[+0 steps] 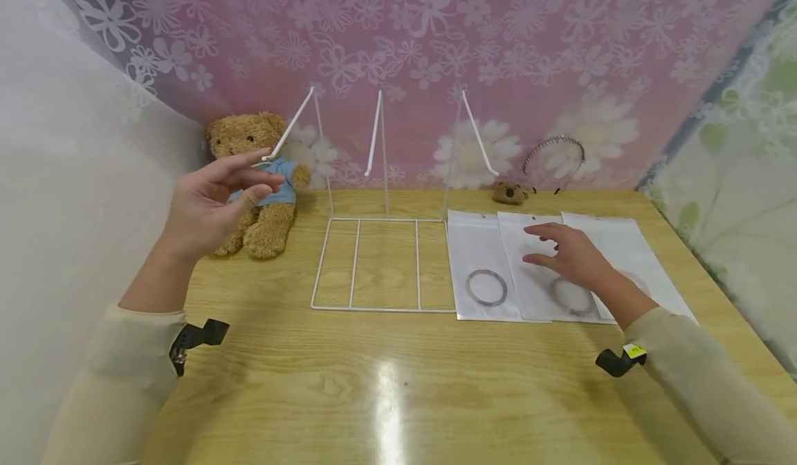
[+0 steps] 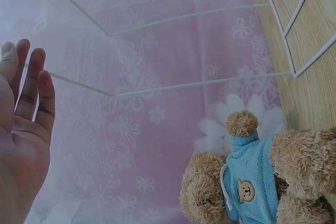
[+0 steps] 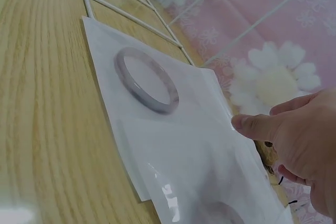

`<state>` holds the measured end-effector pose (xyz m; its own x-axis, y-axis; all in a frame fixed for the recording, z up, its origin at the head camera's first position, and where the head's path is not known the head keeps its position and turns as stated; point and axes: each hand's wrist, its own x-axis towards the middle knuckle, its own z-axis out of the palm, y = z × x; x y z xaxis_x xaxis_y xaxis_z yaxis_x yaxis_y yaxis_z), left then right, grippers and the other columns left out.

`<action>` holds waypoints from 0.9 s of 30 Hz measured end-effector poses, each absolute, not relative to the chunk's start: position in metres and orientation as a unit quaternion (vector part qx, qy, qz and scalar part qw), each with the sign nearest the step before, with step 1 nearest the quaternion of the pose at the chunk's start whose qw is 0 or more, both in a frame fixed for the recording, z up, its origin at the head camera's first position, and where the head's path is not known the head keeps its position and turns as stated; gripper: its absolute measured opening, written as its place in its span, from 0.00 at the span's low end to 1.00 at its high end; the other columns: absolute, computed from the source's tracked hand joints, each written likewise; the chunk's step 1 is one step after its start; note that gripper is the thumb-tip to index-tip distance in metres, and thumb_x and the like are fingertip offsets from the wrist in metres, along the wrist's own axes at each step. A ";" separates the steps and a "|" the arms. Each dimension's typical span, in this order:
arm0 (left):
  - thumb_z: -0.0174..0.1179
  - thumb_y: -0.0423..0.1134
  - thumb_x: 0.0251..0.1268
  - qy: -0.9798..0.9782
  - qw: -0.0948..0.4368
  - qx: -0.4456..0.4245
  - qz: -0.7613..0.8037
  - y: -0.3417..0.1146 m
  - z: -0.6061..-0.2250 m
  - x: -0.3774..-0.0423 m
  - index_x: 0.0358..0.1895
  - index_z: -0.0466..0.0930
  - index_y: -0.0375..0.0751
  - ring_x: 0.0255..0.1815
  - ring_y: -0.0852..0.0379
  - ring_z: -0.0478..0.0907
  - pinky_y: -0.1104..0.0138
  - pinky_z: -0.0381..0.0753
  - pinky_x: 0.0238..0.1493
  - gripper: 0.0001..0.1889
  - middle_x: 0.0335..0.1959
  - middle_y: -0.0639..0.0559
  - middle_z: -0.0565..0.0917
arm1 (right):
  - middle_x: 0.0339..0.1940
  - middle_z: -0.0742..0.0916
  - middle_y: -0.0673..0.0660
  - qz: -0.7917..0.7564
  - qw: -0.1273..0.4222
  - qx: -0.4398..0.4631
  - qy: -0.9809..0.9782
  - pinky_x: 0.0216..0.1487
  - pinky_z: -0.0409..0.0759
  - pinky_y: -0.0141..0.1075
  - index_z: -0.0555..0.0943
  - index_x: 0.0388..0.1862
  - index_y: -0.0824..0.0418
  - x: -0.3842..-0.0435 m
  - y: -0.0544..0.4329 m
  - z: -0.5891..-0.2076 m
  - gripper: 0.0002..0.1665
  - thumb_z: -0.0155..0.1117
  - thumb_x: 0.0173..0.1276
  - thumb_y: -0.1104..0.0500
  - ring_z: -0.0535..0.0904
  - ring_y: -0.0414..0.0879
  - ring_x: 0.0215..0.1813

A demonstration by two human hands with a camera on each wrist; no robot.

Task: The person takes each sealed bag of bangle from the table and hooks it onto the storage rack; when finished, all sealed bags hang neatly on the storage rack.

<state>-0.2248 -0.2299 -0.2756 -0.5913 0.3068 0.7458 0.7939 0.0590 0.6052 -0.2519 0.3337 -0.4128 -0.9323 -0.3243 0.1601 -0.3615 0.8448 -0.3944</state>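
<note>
My left hand (image 1: pixel 212 202) is raised at the left, its thumb and index finger apart. Its index fingertip overlaps the tip of the left prong of a white wire rack (image 1: pixel 382 309) in the head view. In the left wrist view, the fingers of my left hand (image 2: pixel 29 103) reach up beside the rack's wires. My right hand (image 1: pixel 573 254) hovers over overlapping white packets, thumb and fingers spread around nothing. The leftmost packet (image 1: pixel 470 243) shows a greyish bangle (image 1: pixel 487 288) inside. The middle packet (image 1: pixel 513 233) has another bangle (image 1: pixel 569 295), partly behind my right forearm.
A brown teddy bear (image 1: pixel 270 230) in a blue top sits behind my left hand. Beyond the packets lie a small brown bear-head item (image 1: pixel 509 194) and a dark headband (image 1: pixel 554 140) against the pink floral backdrop (image 1: pixel 398 50). The third packet (image 1: pixel 654 264) is at the right on the wooden table (image 1: pixel 311 382).
</note>
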 end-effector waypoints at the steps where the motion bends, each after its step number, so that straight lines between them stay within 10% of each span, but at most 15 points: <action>1: 0.62 0.22 0.63 -0.697 0.219 -0.399 -0.554 -0.230 -0.276 -0.225 0.61 0.76 0.24 0.45 0.62 0.87 0.73 0.83 0.49 0.22 0.43 0.57 0.90 | 0.64 0.81 0.64 0.214 0.043 0.181 -0.959 0.50 0.82 0.54 0.77 0.66 0.63 -0.255 0.333 -0.415 0.35 0.74 0.63 0.51 0.80 0.61 0.57; 20: 0.59 0.17 0.63 -0.657 0.246 -0.388 -0.598 -0.220 -0.275 -0.235 0.44 0.82 0.16 0.39 0.59 0.89 0.71 0.85 0.46 0.08 0.38 0.53 0.91 | 0.50 0.88 0.64 0.296 0.028 0.134 -0.945 0.47 0.84 0.51 0.82 0.61 0.60 -0.306 0.309 -0.435 0.27 0.69 0.69 0.48 0.87 0.58 0.46; 27: 0.56 0.13 0.62 -0.643 0.208 -0.372 -0.637 -0.223 -0.276 -0.236 0.43 0.82 0.15 0.36 0.56 0.89 0.67 0.86 0.45 0.09 0.37 0.47 0.91 | 0.51 0.89 0.62 0.304 0.025 0.144 -0.941 0.41 0.81 0.32 0.84 0.59 0.61 -0.329 0.301 -0.445 0.24 0.71 0.67 0.52 0.86 0.56 0.46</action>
